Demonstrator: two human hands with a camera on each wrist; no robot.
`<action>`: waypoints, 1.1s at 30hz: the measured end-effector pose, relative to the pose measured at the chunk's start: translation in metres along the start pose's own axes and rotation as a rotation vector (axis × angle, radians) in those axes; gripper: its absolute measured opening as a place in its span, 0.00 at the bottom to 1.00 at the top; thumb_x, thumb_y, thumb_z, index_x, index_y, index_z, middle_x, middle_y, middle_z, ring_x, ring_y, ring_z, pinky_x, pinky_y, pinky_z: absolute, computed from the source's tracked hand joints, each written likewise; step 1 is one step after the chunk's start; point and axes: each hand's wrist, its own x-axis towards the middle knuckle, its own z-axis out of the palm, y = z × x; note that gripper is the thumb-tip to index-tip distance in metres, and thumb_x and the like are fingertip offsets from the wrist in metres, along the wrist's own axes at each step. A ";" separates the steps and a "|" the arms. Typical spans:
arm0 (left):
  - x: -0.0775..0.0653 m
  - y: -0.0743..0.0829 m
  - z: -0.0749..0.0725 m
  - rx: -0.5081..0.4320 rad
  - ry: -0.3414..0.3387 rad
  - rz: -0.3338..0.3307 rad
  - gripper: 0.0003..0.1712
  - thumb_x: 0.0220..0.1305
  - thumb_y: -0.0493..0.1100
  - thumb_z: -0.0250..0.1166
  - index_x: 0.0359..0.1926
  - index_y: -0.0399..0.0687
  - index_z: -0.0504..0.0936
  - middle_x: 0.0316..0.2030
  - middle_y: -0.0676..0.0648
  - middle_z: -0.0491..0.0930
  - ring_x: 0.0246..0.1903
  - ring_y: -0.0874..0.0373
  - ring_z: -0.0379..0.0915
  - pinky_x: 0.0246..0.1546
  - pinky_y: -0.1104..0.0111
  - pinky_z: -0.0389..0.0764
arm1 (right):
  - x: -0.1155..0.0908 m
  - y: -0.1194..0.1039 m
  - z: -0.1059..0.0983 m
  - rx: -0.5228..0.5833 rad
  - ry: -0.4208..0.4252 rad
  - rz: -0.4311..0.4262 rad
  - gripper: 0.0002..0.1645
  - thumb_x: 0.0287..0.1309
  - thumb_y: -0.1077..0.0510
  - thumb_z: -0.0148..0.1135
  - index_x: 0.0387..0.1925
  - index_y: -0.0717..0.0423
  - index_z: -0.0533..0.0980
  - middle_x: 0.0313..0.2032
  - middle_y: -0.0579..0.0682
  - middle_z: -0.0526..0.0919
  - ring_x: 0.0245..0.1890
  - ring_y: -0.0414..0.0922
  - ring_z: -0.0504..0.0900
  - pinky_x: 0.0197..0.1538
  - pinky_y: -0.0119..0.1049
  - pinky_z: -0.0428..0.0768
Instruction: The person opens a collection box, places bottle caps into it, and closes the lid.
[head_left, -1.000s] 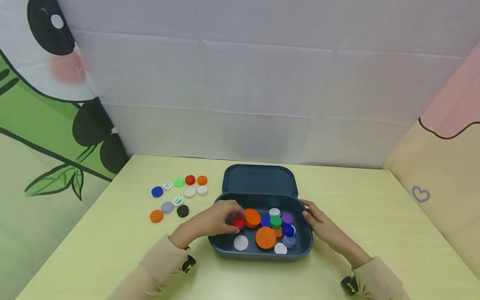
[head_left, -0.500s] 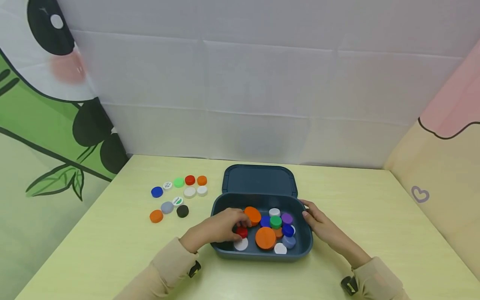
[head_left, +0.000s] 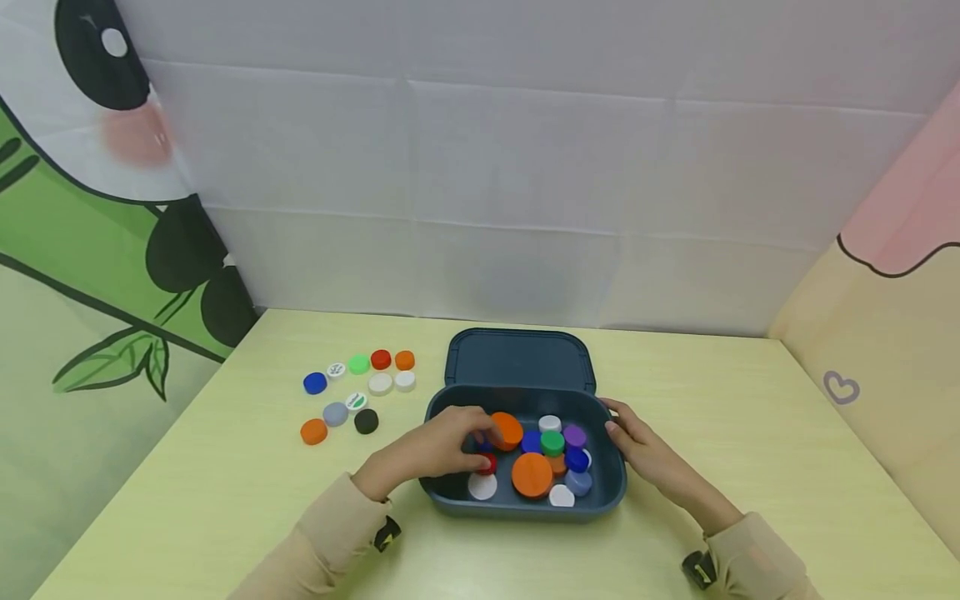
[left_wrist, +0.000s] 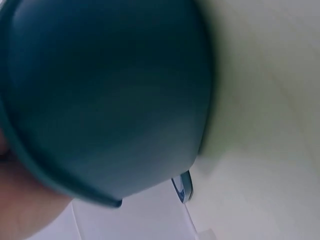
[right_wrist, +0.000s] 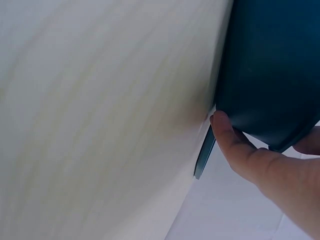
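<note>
A dark blue plastic box (head_left: 517, 512) holds several bottle caps of different colours. My left hand (head_left: 442, 442) reaches into its left part with fingers bent loosely. The left thumb overlaps a red cap (head_left: 490, 467), and the fingertips hang over a blue cap (head_left: 484, 446) beside the large orange cap (head_left: 507, 431). A gap shows between thumb and fingers. A white cap (head_left: 482, 487) lies just below. At the other end, my right hand (head_left: 645, 450) grips the box wall, thumb by the rim and fingers outside. In the right wrist view those fingers (right_wrist: 230, 145) reach the box's lower edge.
The box's dark lid (head_left: 520, 358) lies behind it on the pale table (head_left: 735, 400). To the left, several loose caps are spread out, among them a black cap (head_left: 366, 421) and an orange cap (head_left: 313, 431). A white cloth wall (head_left: 510, 167) closes off the back.
The red cap has shifted right and nearer the front inside the box, close to the white cap. My left hand has moved slightly right overall. My right hand has stayed on the box.
</note>
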 end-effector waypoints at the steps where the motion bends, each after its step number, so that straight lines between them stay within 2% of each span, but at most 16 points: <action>1: -0.001 -0.001 -0.002 -0.017 0.016 0.006 0.14 0.54 0.40 0.66 0.44 0.43 0.79 0.40 0.48 0.79 0.39 0.54 0.74 0.42 0.66 0.79 | 0.000 0.000 0.000 -0.002 0.000 0.000 0.26 0.70 0.54 0.36 0.67 0.53 0.51 0.63 0.66 0.61 0.61 0.62 0.63 0.60 0.54 0.67; 7: -0.009 -0.008 -0.015 -0.092 0.120 0.017 0.18 0.55 0.41 0.65 0.48 0.43 0.77 0.44 0.47 0.78 0.42 0.52 0.75 0.43 0.65 0.80 | 0.000 0.000 0.000 -0.001 -0.002 0.002 0.26 0.70 0.54 0.36 0.67 0.52 0.50 0.63 0.66 0.60 0.62 0.62 0.63 0.61 0.55 0.66; 12: -0.017 -0.014 -0.030 -0.173 0.192 -0.031 0.19 0.56 0.42 0.64 0.50 0.44 0.76 0.47 0.47 0.78 0.45 0.50 0.75 0.44 0.65 0.79 | -0.001 -0.001 0.000 0.009 -0.007 0.000 0.26 0.70 0.54 0.36 0.67 0.52 0.50 0.62 0.67 0.61 0.62 0.62 0.63 0.60 0.55 0.67; 19: -0.031 -0.038 -0.046 -0.242 0.279 -0.081 0.21 0.56 0.43 0.65 0.51 0.45 0.76 0.48 0.44 0.78 0.46 0.48 0.75 0.45 0.62 0.79 | -0.001 0.000 -0.001 0.013 -0.008 0.001 0.26 0.70 0.53 0.37 0.67 0.52 0.50 0.62 0.67 0.61 0.61 0.62 0.64 0.60 0.55 0.67; 25: -0.045 -0.060 -0.055 -0.244 0.311 -0.140 0.21 0.55 0.41 0.66 0.51 0.44 0.76 0.46 0.42 0.78 0.46 0.44 0.76 0.45 0.60 0.80 | 0.000 0.000 -0.001 0.009 -0.009 0.002 0.26 0.70 0.53 0.36 0.67 0.52 0.50 0.62 0.67 0.61 0.61 0.62 0.63 0.60 0.56 0.67; 33: -0.061 -0.090 -0.055 -0.196 0.302 -0.232 0.22 0.54 0.39 0.66 0.51 0.38 0.75 0.48 0.35 0.76 0.47 0.40 0.74 0.48 0.55 0.77 | -0.001 -0.001 -0.001 0.018 -0.018 -0.001 0.26 0.70 0.53 0.36 0.67 0.52 0.50 0.62 0.67 0.61 0.61 0.61 0.64 0.60 0.55 0.67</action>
